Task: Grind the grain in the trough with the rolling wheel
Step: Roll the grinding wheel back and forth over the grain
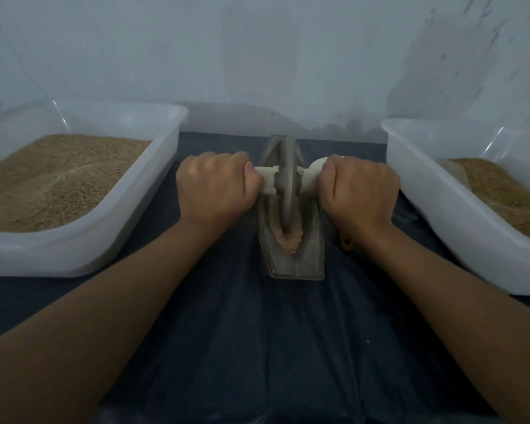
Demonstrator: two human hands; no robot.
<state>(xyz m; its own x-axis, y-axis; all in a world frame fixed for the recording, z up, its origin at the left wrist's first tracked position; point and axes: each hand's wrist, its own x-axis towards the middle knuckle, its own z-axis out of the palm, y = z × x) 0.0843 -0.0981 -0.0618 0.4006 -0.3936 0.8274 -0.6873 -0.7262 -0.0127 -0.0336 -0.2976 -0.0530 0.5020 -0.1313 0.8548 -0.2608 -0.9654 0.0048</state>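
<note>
The trough (291, 240) stands at centre on the dark-covered worktop (257, 347), between two plastic tubs. The rolling wheel (286, 182) sits upright in its groove, with grain (288, 243) heaped at the near end. Left hand (214, 186) and right hand (361, 191) each have fingers clamped round an end of the white axle (266, 175). Recommended: equal downward pressure both sides, wheel kept vertical, strokes carried through the near heap.

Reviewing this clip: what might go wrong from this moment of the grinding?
Grain is heaped at the near end of the narrow trough, so the wheel may push some over the rim onto the dark cloth. The right hand grips close to the right tub and might bump it.
</note>
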